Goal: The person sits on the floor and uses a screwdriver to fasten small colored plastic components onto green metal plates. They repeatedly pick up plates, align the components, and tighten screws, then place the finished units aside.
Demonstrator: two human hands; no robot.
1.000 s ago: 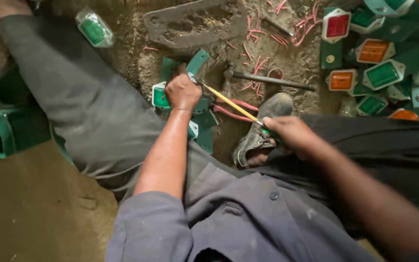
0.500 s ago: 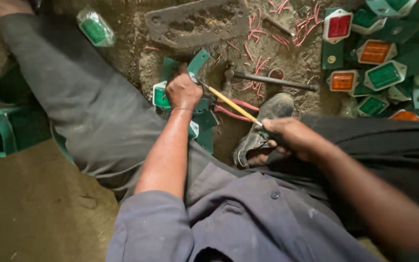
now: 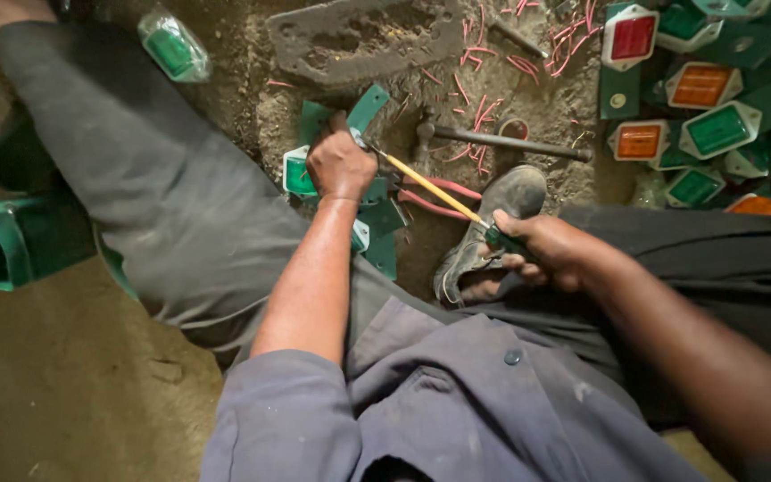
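While left hand (image 3: 341, 165) grips green bracket (image 3: 363, 116), right (image 3: 551, 250) apparently clasps screwdriver (image 3: 430, 189).

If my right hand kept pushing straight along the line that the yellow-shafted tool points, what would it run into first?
Most likely the left hand, which holds a green plastic reflector housing where the long yellow-shafted tool from the right hand ends. Depth is hard to judge from above.

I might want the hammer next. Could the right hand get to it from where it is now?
Probably yes. The hammer lies bare on the dirt just beyond the shoe, nothing on top. But the right hand is gripping the screwdriver, so it would need to let go first.
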